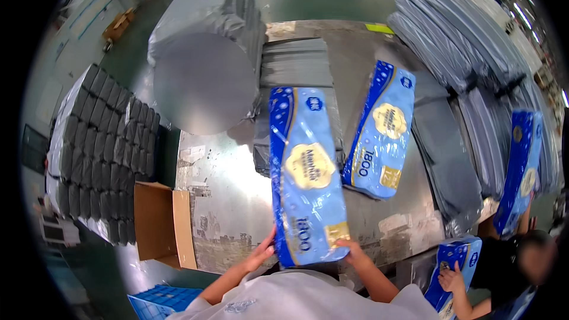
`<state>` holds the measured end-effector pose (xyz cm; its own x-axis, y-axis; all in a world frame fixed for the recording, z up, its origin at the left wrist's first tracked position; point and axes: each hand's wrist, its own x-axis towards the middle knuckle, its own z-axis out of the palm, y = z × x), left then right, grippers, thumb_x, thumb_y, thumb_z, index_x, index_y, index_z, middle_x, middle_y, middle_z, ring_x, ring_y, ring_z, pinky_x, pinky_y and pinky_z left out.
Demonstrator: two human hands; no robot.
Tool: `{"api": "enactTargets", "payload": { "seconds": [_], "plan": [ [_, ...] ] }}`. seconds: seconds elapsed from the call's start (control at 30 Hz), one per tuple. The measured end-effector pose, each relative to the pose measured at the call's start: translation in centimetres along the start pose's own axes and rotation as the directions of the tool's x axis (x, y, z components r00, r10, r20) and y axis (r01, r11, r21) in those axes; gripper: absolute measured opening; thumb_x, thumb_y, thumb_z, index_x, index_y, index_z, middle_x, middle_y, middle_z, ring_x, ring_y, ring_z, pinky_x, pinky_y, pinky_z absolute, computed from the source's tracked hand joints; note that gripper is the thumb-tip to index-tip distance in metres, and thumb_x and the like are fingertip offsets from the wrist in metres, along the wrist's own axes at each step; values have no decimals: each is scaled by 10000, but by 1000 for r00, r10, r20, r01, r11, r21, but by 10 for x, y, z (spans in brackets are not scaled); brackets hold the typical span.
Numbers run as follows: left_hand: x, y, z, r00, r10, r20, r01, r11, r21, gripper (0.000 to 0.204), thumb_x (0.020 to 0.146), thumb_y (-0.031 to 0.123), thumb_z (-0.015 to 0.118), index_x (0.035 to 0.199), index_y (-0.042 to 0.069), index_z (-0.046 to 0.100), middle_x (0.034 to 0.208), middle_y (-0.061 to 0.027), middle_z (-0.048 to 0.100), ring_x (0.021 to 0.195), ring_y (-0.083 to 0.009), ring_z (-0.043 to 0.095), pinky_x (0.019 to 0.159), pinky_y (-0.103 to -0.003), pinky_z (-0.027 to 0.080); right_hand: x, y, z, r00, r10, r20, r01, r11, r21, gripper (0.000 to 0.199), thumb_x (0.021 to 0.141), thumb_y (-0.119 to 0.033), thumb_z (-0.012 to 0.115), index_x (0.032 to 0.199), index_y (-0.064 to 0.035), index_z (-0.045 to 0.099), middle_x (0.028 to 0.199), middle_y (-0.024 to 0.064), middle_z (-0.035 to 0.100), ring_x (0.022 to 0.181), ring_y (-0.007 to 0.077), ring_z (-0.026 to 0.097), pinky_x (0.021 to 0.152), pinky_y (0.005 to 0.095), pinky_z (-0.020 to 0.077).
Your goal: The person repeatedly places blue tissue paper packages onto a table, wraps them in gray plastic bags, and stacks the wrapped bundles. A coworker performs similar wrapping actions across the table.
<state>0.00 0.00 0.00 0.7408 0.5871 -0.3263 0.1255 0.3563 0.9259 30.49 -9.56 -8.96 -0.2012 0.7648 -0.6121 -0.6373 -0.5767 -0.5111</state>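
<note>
My left hand (261, 253) grips the lower left edge of a long light-and-dark-blue tissue pack (311, 201). On the opposite lower corner, my right hand (354, 253) is closed around the same pack's edge. The pack stretches away from me over the worktable, its printed face with a cream label turned up. Its far end overlaps a pile of folded grey plastic bags (293, 62). To the right lies a second blue tissue pack (385, 124), tilted and apart from the held one.
The metal worktable (228, 201) has worn tape patches. Wrapped grey bundles (462, 41) stand far right, more grey sheets (447, 154) nearby. At left are a cardboard box (157, 219), a blue crate (163, 302) and stacked grey packs (98, 148). A co-worker's hand (453, 278) holds another blue pack.
</note>
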Motion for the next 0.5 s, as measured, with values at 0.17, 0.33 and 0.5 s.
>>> {"api": "enactTargets", "payload": {
  "seconds": [0.17, 0.33, 0.5],
  "plan": [
    [86, 48, -91, 971, 149, -185, -71, 926, 370, 513, 809, 363, 526, 1228, 86, 420, 1170, -130, 498, 1071, -241, 480, 890, -345, 384, -13, -33, 6, 976, -182, 118, 103, 869, 485, 541, 731, -292, 505, 1189, -12, 436, 1116, 136, 535, 983, 271, 539, 862, 414, 429],
    [280, 15, -218, 753, 658, -34, -25, 80, 996, 629, 659, 398, 671, 1146, 70, 448, 1134, -144, 480, 1082, -329, 438, 915, -430, 345, -3, -71, 49, 907, -361, -218, 394, 910, 130, 598, 796, -435, 341, 1232, -31, 407, 1254, 157, 434, 1106, 291, 457, 932, 424, 375],
    [342, 51, -227, 975, -214, -54, 43, -56, 997, 804, 564, 578, 660, 1184, 121, 433, 1169, -118, 476, 1150, -287, 386, 881, -403, 366, -7, -104, 104, 976, -88, 199, -68, 745, 663, 615, 805, -441, 493, 1256, -44, 367, 1194, 184, 437, 1013, 337, 470, 848, 471, 390]
  ]
}}
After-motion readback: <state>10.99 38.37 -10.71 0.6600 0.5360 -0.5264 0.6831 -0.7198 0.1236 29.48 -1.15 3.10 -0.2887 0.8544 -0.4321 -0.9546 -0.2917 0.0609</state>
